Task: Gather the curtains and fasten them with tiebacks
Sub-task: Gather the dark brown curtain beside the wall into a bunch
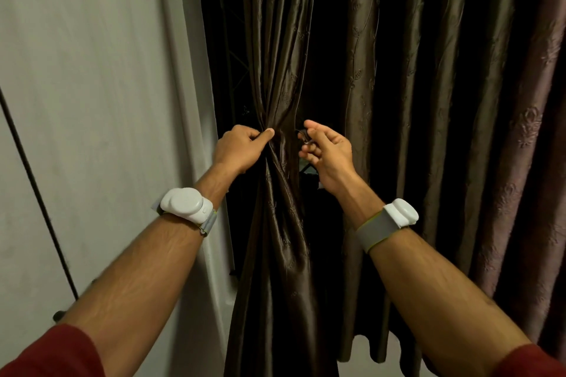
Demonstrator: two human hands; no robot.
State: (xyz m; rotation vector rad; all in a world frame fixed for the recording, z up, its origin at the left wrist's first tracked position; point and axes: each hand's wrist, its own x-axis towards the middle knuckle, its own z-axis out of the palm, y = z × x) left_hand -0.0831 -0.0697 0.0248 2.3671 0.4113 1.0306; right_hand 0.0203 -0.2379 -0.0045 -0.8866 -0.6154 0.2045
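A dark brown satin curtain panel (pixel 278 223) hangs ahead of me, pinched into a narrow waist at hand height. My left hand (pixel 242 146) grips the bunched fabric at that waist from its left side, thumb pressed on the folds. My right hand (pixel 324 149) is just right of the waist, its fingers curled around a thin dark tieback (pixel 303 136), only a short bit of which shows. Where the tieback runs behind the curtain is hidden.
A second brown curtain panel (pixel 407 100) and a reddish patterned one (pixel 526 146) hang to the right. A white wall (pixel 85 85) with a white frame (pixel 190 70) is on the left; a black cable (pixel 33 186) runs down it. Behind the curtains it is dark.
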